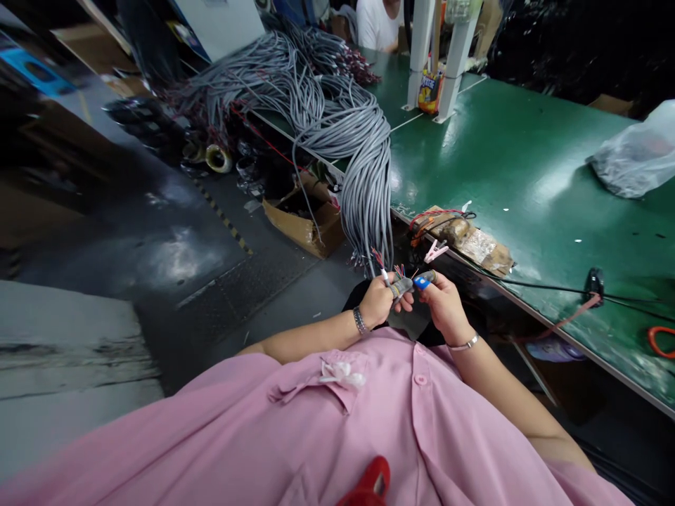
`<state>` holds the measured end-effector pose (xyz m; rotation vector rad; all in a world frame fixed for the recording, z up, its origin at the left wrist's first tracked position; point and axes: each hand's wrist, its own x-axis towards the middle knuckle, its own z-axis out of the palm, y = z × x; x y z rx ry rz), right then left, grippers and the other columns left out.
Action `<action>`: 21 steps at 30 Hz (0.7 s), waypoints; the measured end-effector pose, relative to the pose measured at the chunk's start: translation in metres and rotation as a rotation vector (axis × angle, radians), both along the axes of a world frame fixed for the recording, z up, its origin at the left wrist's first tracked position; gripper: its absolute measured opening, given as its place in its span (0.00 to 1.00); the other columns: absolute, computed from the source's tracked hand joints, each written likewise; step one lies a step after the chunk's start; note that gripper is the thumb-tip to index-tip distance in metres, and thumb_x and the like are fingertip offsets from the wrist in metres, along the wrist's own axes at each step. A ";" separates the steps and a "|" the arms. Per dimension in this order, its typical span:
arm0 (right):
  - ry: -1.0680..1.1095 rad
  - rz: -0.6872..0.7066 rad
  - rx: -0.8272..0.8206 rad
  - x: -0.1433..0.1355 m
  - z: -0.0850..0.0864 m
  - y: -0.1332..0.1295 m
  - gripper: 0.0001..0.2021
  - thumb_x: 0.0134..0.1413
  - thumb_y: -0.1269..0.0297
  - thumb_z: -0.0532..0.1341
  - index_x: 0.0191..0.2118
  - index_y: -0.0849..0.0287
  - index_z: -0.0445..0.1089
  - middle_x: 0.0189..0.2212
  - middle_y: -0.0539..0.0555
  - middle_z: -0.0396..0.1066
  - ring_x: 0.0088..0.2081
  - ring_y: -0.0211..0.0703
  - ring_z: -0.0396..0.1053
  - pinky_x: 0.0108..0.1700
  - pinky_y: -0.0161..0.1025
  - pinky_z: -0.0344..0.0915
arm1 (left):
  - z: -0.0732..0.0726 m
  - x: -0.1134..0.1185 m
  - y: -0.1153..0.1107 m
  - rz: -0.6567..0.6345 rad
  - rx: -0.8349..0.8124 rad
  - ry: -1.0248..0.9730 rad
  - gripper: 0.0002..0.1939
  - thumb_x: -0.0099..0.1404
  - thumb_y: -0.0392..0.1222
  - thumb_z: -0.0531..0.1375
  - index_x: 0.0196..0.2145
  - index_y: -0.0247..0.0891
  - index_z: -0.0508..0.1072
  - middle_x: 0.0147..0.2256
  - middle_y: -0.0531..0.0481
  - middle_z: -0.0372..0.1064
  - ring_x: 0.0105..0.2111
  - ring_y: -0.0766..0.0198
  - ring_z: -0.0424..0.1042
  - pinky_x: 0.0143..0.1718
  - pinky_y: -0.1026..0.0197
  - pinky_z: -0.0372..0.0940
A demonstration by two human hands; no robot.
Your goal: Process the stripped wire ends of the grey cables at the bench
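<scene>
My left hand is closed around the end of a grey cable, whose thin coloured wires fan out above the fingers. Grey wrapping covers at least one of its fingertips. Close beside it, my right hand is pinched shut, with a blue patch at the thumb that could be tape or a small piece. A fine orange wire shows between the two hands. What exactly the right fingertips grip is too small to make out.
A large bundle of grey cables hangs over the edge of the green table. Near that edge lie a pink clip and a taped cardboard piece. A cardboard box stands below. A plastic bag sits right; another person is behind.
</scene>
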<state>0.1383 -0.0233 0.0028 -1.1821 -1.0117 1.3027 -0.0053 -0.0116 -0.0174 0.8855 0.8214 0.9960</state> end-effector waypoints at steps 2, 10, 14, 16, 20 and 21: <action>-0.005 0.001 0.013 0.002 -0.001 -0.001 0.08 0.47 0.62 0.67 0.26 0.58 0.69 0.21 0.45 0.61 0.23 0.32 0.56 0.27 0.33 0.56 | 0.000 0.000 0.002 0.015 0.014 0.002 0.20 0.57 0.56 0.63 0.27 0.34 0.67 0.20 0.49 0.70 0.16 0.66 0.70 0.12 0.69 0.52; -0.041 0.137 -0.121 0.005 0.008 0.006 0.13 0.50 0.52 0.64 0.35 0.57 0.72 0.25 0.48 0.67 0.26 0.34 0.61 0.29 0.34 0.60 | 0.001 -0.003 0.005 -0.067 0.095 0.109 0.18 0.59 0.53 0.61 0.26 0.33 0.68 0.18 0.51 0.69 0.14 0.69 0.67 0.12 0.69 0.51; -0.052 0.154 -0.094 0.001 0.013 0.011 0.14 0.47 0.54 0.67 0.36 0.59 0.73 0.26 0.49 0.70 0.25 0.33 0.62 0.27 0.33 0.57 | 0.003 -0.004 0.004 -0.130 0.127 0.154 0.17 0.59 0.52 0.61 0.26 0.33 0.69 0.19 0.51 0.69 0.15 0.70 0.67 0.14 0.69 0.53; -0.045 0.110 -0.079 -0.002 0.012 0.011 0.12 0.46 0.55 0.68 0.32 0.59 0.72 0.24 0.48 0.69 0.24 0.33 0.61 0.27 0.33 0.57 | 0.003 -0.003 0.003 -0.137 0.130 0.161 0.17 0.59 0.52 0.61 0.25 0.33 0.68 0.19 0.51 0.70 0.15 0.70 0.67 0.14 0.69 0.53; -0.050 0.005 -0.052 -0.008 0.004 0.009 0.10 0.46 0.57 0.67 0.28 0.57 0.69 0.22 0.46 0.67 0.23 0.34 0.61 0.27 0.34 0.58 | 0.002 -0.001 0.004 -0.122 0.115 0.169 0.17 0.59 0.52 0.61 0.25 0.33 0.68 0.19 0.51 0.69 0.15 0.70 0.67 0.14 0.69 0.53; -0.042 -0.027 -0.051 -0.008 0.002 0.008 0.10 0.46 0.57 0.66 0.28 0.57 0.69 0.22 0.46 0.67 0.23 0.34 0.61 0.27 0.34 0.58 | 0.002 -0.001 0.004 -0.113 0.110 0.165 0.18 0.59 0.52 0.61 0.25 0.34 0.68 0.19 0.51 0.69 0.15 0.70 0.67 0.14 0.69 0.53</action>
